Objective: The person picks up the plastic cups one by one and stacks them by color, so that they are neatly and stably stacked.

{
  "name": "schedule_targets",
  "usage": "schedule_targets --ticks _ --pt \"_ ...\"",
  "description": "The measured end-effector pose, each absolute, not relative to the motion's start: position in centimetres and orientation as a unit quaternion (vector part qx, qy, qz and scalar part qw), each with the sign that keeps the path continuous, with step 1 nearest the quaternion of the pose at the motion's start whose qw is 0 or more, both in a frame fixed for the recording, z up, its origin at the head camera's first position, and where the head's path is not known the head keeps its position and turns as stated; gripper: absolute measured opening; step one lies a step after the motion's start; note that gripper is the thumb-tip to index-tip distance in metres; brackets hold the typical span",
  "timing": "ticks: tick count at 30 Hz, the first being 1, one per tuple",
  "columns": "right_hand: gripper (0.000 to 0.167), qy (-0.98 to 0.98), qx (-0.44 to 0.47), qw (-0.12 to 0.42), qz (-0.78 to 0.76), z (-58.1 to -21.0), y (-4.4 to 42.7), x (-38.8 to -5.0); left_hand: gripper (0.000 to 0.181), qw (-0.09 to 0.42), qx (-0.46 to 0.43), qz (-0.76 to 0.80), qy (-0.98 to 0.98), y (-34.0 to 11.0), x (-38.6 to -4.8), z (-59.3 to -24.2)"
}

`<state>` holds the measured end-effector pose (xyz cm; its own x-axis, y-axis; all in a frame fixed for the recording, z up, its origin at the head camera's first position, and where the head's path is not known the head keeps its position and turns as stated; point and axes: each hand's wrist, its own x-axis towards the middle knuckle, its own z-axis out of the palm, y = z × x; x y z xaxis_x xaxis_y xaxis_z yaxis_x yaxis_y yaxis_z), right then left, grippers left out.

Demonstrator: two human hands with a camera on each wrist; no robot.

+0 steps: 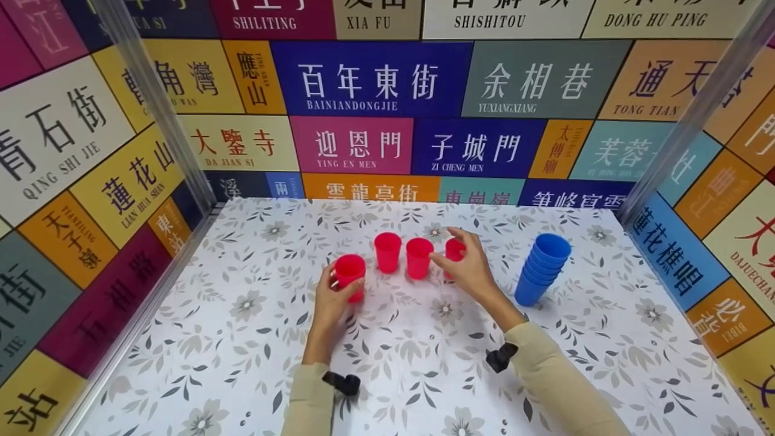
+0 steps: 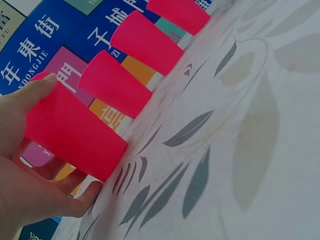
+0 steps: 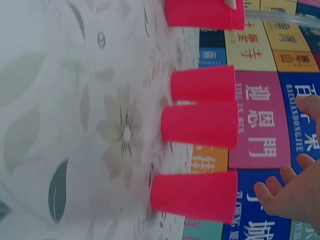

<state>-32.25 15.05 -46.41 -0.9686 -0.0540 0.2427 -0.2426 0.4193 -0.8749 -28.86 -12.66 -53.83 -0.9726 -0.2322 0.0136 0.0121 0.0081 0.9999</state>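
My left hand (image 1: 327, 303) grips the leftmost red cup (image 1: 349, 269), with the thumb on its near side and the fingers around the other side. In the left wrist view this cup (image 2: 75, 130) stands mouth up, its base at the tablecloth. To its right are two more upright red cups, one (image 1: 387, 253) a bit farther back and another (image 1: 418, 259) beside it. Over the rightmost red cup (image 1: 453, 248), partly hiding it, is my right hand (image 1: 469, 272). The right wrist view shows that hand's spread fingers apart from the cup (image 3: 195, 196), holding nothing.
A nested stack of several blue cups (image 1: 539, 275) stands right of my right hand. The table has a white floral cloth (image 1: 399, 375). Panels with printed signs (image 1: 372, 79) enclose the back and sides, with clear posts (image 1: 175, 139) at the corners.
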Motion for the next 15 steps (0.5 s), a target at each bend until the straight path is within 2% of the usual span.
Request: schedule_targets --ticks 9,15 --pt "0.073 -0.834 0.067 0.111 0.537 -47.3 18.4 -32.7 0.070 0.077 0.080 -0.699 -0.706 -12.6 -28.8 -53.8" --pt "0.078 -0.835 0.048 0.103 0.539 -48.7 19.4 -33.6 0.069 0.073 0.077 -0.697 -0.709 -12.8 -28.8 -53.6"
